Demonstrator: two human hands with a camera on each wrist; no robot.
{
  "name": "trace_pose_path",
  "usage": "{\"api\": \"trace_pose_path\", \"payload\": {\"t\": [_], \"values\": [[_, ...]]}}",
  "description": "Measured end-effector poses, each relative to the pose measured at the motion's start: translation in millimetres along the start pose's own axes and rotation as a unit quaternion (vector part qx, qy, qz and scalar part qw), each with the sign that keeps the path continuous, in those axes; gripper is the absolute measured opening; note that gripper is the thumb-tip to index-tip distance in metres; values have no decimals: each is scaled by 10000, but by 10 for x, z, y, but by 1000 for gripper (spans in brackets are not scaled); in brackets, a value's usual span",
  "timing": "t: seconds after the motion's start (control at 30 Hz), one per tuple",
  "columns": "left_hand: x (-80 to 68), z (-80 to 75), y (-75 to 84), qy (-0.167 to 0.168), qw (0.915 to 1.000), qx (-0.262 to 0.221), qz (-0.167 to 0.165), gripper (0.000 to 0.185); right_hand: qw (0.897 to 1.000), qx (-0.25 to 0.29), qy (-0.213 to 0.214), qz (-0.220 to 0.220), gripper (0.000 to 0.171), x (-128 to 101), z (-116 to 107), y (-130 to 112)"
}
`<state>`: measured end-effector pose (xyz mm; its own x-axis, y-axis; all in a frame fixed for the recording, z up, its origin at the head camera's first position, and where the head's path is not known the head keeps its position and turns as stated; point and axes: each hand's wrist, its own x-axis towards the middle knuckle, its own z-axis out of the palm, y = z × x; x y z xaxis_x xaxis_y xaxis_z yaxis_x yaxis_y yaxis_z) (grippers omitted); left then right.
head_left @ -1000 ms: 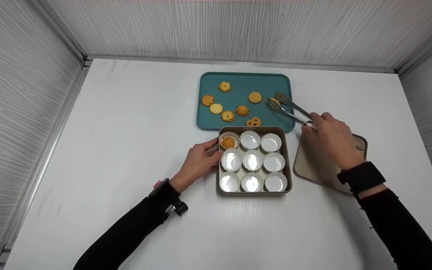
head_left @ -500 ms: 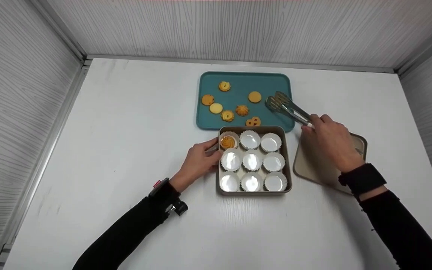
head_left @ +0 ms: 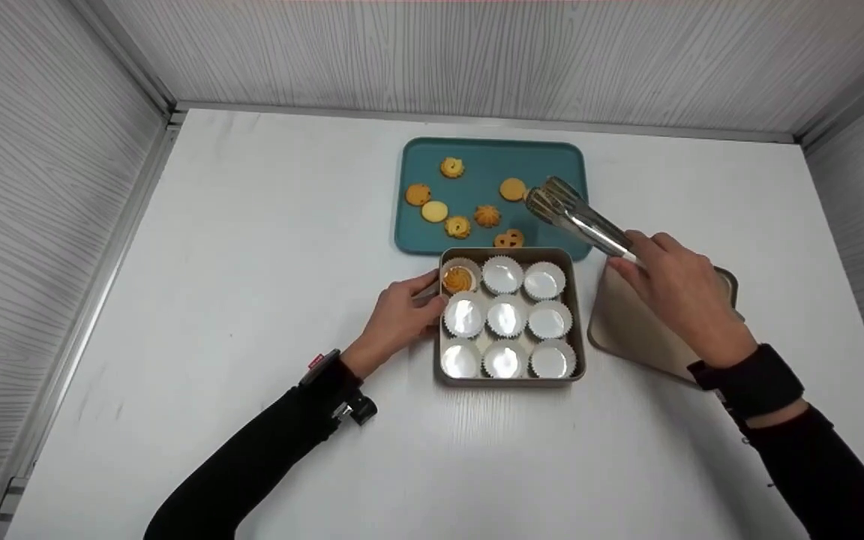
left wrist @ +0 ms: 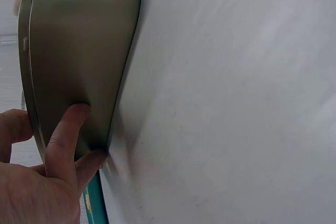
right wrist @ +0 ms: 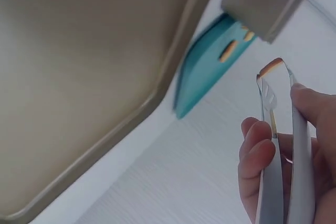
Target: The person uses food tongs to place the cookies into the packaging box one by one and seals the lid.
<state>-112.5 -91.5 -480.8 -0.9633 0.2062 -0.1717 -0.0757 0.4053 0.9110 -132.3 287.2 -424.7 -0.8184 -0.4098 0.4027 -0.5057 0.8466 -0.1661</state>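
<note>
Your right hand (head_left: 678, 294) squeezes long silver metal tongs (head_left: 589, 226) round a golden-brown cookie (right wrist: 271, 67); your left hand (head_left: 400, 313) holds the square bronze-coloured tin (head_left: 511, 382).

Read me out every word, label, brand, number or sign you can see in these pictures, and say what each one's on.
No text can be read in any view.
Small red mark on the dark band at the left wrist: too small to tell whether it carries lettering.
Box, tray and tongs: no lettering visible.
</note>
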Motion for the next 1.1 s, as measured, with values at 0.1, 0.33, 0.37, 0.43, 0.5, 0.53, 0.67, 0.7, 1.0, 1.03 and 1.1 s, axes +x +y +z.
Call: {"api": "trace_pose_path", "payload": {"t": [0.1,0.33,0.37,0.43,0.5,0.53,0.67,0.7,1.0,1.03,1.1], "values": [[11,-3,6,-16,10000,12,8,56,9999,-42,60,-102,41,-47,-61,-77],[18,-9,-1,12,9999,158,27,57,9971,-168,391,-635,44,-136,-113,-202],[17,-10,-3,10,9999,160,26,57,9968,-150,385,-682,43,-149,-115,-215],[15,-10,-8,5,9999,142,21,57,9970,11,274,-727,42,-182,-118,-239],[15,-9,-14,6,9999,123,7,57,9974,148,95,-703,43,-217,-121,-261],[13,-9,-14,4,9999,115,-2,56,9974,212,12,-693,43,-234,-122,-272],[13,-7,-19,18,9999,122,-18,56,9969,316,-173,-699,47,-290,-121,-302],[11,-7,-18,15,9999,116,-19,56,9968,285,-182,-729,48,-300,-120,-307],[3,0,-33,-70,9997,-225,-61,57,9947,-100,-161,-1012,47,-347,-89,-327],[3,1,-33,-71,9997,-231,-60,57,9945,-127,-166,-1030,47,-350,-86,-330],[-1,1,-28,-59,9998,-213,-28,57,9939,-209,-197,-1063,47,-353,-83,-338]]}}
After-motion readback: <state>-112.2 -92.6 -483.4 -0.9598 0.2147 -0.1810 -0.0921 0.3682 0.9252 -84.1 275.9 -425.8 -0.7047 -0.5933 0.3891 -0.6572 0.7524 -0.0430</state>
